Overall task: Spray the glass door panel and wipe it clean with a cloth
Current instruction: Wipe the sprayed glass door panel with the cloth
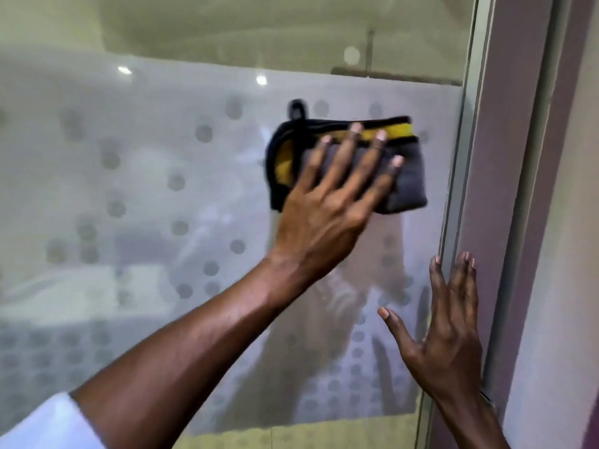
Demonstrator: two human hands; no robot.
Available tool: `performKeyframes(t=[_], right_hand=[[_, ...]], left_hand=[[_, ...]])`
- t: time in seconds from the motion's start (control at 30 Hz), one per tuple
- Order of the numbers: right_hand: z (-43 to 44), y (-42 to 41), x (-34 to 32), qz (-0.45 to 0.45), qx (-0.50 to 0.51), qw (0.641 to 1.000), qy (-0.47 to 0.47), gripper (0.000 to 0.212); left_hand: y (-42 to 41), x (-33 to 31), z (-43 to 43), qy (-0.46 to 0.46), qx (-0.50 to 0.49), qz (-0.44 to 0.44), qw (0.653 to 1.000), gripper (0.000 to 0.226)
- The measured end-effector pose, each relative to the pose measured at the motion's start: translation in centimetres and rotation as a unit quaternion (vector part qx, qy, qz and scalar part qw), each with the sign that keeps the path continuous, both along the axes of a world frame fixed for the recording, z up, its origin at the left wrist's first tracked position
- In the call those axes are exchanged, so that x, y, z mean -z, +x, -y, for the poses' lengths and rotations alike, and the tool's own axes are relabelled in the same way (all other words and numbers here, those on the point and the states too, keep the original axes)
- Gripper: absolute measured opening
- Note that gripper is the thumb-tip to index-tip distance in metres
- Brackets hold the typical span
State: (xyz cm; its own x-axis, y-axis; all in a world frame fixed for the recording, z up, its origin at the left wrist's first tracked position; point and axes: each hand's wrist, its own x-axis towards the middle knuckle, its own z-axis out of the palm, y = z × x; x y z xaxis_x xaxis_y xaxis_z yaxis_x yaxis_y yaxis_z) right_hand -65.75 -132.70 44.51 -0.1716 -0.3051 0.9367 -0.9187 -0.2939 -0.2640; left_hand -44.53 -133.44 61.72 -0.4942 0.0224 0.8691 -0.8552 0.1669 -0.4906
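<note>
Two hands meet the glass door panel (162, 196): the left hand (327, 202), fingers spread, presses the folded cloth (405, 186) flat, long axis horizontal, near the right-hand frame (505, 189); unwiped glass lies leftward. The right hand (444, 332) rests open, holding nothing, at the panel's edge below.

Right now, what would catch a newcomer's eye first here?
The folded grey, yellow and black microfibre cloth, pressed flat against the frosted dotted glass door panel by the left hand, upper centre. Lower right, the right hand rests open at the panel's edge.
</note>
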Motion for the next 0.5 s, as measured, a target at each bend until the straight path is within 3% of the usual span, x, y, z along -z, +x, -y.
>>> performKeyframes(t=[0.07, 0.17, 0.33, 0.5], right_hand=[[-0.2, -0.3, 0.0, -0.004, -0.005, 1.0, 0.011, 0.107], [-0.2, -0.3, 0.0, 0.002, -0.01, 1.0, 0.011, 0.108], [-0.1, -0.1, -0.1, 0.006, -0.01, 1.0, -0.006, 0.109], [-0.9, 0.9, -0.6, 0.031, -0.025, 0.999, -0.009, 0.107]], left_hand=[[0.3, -1.0, 0.5, -0.008, -0.008, 0.078, 0.997, 0.057], [2.9, -2.2, 0.2, -0.026, -0.027, 0.081, 0.996, 0.059], [9.8, -1.5, -0.9, -0.06, -0.063, -0.061, 0.994, 0.063], [16.7, 4.5, -2.8, -0.066, -0.088, -0.19, 0.976, 0.059]])
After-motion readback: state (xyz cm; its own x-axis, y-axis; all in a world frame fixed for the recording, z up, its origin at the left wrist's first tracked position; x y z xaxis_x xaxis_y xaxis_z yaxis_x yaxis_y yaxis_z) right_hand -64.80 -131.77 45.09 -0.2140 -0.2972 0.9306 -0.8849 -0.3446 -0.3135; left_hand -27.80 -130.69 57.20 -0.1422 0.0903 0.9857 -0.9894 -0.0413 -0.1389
